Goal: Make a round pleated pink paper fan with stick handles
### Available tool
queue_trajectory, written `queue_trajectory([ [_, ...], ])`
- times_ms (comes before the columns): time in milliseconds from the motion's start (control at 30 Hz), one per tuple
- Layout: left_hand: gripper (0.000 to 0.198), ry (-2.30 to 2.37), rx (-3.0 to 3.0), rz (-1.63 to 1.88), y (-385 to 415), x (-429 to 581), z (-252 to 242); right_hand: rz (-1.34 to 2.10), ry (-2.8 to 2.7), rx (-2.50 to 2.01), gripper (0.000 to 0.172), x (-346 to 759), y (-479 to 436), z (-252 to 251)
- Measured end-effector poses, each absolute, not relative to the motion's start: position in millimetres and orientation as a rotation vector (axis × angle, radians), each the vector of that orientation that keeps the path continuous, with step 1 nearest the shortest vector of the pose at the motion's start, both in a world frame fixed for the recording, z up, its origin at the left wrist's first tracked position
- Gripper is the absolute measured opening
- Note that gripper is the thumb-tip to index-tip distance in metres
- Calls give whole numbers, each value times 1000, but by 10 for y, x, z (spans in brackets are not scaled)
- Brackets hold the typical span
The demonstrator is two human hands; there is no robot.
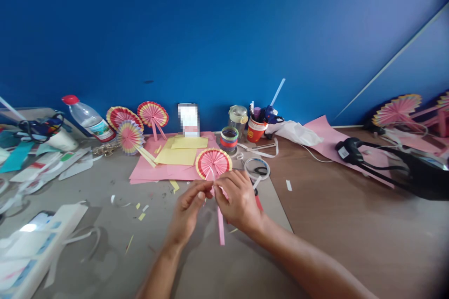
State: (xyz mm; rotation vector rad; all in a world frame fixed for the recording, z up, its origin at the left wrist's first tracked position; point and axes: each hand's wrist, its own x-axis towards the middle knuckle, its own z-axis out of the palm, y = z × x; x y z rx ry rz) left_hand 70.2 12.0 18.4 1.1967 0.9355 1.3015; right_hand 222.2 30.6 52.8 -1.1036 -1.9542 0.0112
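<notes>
A round pleated paper fan (213, 162) in pink, red and yellow lies in front of me, its pink paper handle (220, 226) pointing toward me. My right hand (240, 198) is closed over the base of the fan, thumb and finger pinched by a thin white strip (212, 172) that crosses the pleats. Close against it, my left hand (191, 205) has its fingers curled together at the fan's base. The fingers hide exactly what each fingertip grips. Beneath the fan's upper part are pink paper sheets (140, 168) with yellow sheets (178, 156) on them.
Finished-looking fans (153, 114) lean at the back left beside a plastic bottle (89, 119). Rolls of tape (229, 138), a clear jar (238, 114) and a red paper cup (257, 131) stand behind my hands. A tape ring (257, 168) lies right, a black strap (365, 163) farther right.
</notes>
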Motion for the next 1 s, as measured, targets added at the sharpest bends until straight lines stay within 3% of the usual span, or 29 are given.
queue_trajectory([
  [1000, 30, 925, 1268, 1258, 110, 703, 205, -63, -1995, -1123, 15, 2241, 345, 506],
])
